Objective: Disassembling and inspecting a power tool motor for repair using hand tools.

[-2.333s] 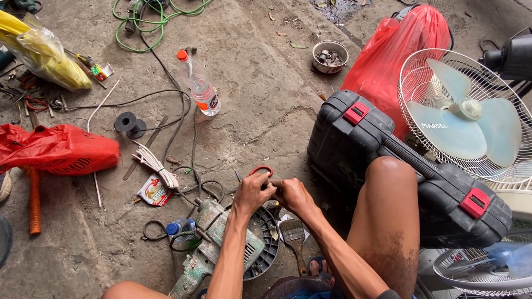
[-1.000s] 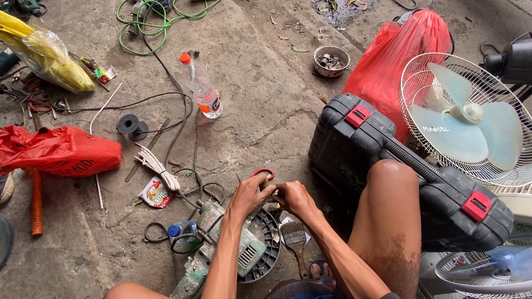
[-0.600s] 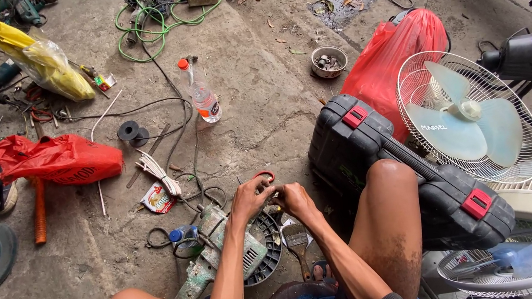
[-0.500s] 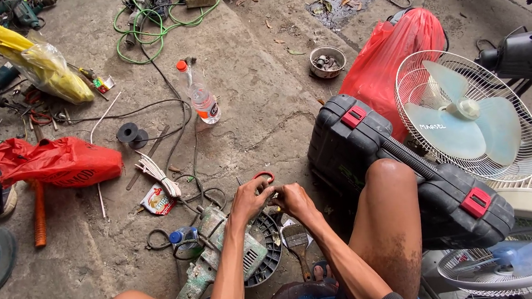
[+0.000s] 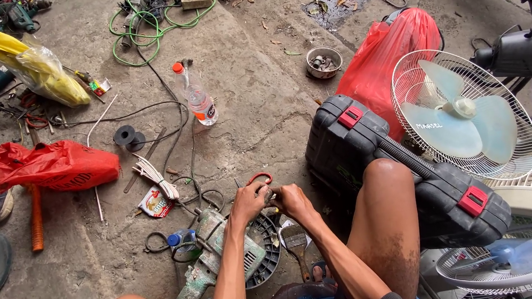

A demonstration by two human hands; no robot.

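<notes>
A cracked, littered concrete floor point(image 5: 261, 104) fills the view, tools scattered across it. Near centre, the left hand point(image 5: 249, 200) and right hand point(image 5: 292, 199) meet, both pinched together on a small part too small to identify, just above a dark round slotted motor housing point(image 5: 264, 248), beside red-handled pliers point(image 5: 259, 178).

The left hand point(image 5: 250, 201) and right hand point(image 5: 292, 199) meet side by side above a round vented cover point(image 5: 264, 247) on the concrete floor point(image 5: 261, 104). A paintbrush point(image 5: 296, 240) lies just right of that cover, a power tool point(image 5: 206, 261) just left. Right of the hands stands a tool case point(image 5: 351, 140), with a fan point(image 5: 463, 115) behind it. A bottle point(image 5: 197, 97) lies well ahead; a plastic bag point(image 5: 57, 166) far left.
</notes>
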